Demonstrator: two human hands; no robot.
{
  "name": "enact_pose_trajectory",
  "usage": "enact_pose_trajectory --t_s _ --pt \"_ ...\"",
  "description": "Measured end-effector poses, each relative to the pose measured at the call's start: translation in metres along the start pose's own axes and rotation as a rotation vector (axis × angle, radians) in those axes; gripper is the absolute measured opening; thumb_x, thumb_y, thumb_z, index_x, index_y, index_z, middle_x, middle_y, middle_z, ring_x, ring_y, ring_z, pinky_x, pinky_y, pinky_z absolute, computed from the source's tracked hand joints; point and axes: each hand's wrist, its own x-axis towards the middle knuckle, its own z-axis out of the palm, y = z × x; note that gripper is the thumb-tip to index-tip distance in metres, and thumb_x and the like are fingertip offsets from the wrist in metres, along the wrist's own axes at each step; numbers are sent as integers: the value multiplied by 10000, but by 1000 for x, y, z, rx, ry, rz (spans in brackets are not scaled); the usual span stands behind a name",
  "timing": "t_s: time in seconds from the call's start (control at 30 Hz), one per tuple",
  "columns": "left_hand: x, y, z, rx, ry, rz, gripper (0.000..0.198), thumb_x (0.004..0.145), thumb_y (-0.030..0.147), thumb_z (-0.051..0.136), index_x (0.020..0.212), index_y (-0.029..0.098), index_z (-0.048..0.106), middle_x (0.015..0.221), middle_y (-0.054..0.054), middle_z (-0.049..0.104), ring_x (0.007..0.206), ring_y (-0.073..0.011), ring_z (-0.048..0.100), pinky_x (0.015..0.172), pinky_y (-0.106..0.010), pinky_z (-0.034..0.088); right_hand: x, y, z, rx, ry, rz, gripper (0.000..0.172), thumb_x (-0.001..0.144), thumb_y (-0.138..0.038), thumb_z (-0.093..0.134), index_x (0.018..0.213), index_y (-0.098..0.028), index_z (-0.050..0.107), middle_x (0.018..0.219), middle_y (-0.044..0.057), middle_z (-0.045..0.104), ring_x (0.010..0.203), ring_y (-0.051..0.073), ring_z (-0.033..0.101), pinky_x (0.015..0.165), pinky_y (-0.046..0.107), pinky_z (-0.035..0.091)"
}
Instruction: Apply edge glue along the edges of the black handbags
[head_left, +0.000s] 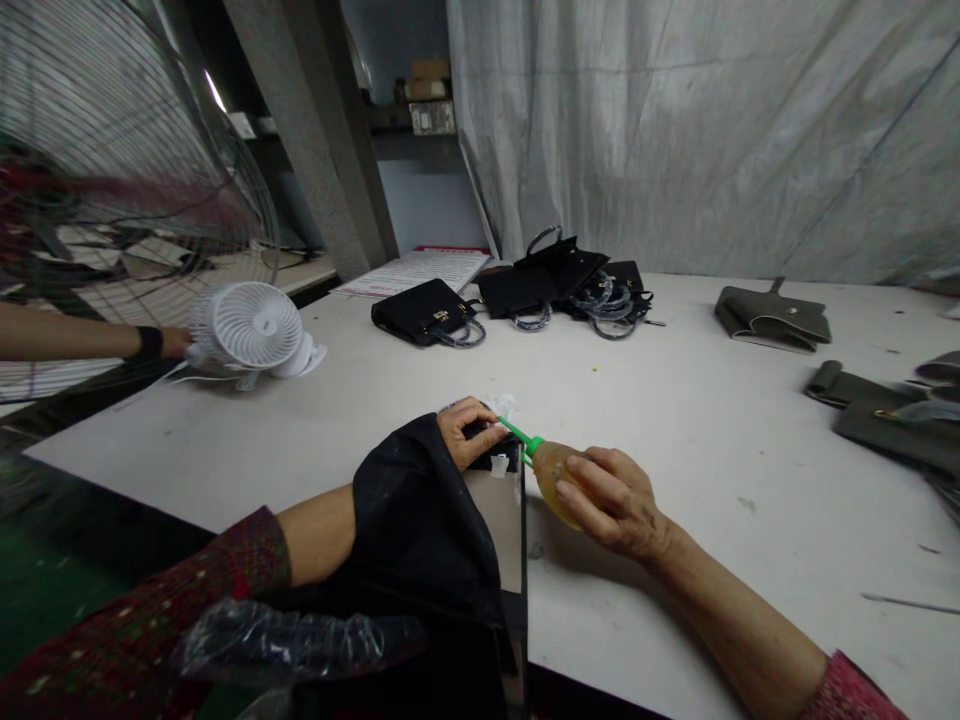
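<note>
Beyond the left hand lay black handbags; to its left stood a white fan, a co-worker's hand at it. The left hand, fingers bent, gripped the far end of a black bag piece draped over its wrist. The right hand clasped a translucent amber bottle, green nozzle slanting toward the left fingertips.

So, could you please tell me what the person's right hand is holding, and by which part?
The right hand holds the yellowish squeeze bottle by its rounded body, behind the green nozzle.
</note>
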Motion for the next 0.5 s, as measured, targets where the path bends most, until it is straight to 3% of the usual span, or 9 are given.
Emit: enact_pose_trajectory --t_s 0.2,0.5 --pt "-2 6 0 -6 56 -7 144 940 286 618 855 192 686 797 -22 646 754 -136 613 726 -275 479 2 0 0 0 -15 6 361 806 -46 721 1105 -204 594 1245 86 548 1004 249 574 655 356 595" --pt "2 12 4 -16 116 8 154 889 219 600 747 190 655 740 -12 630 708 -127 605 696 -259 480 2 -1 2 -14 -51 10 360 813 -58 732 1112 -200 591 1231 88 558 994 240 562 681 349 591"
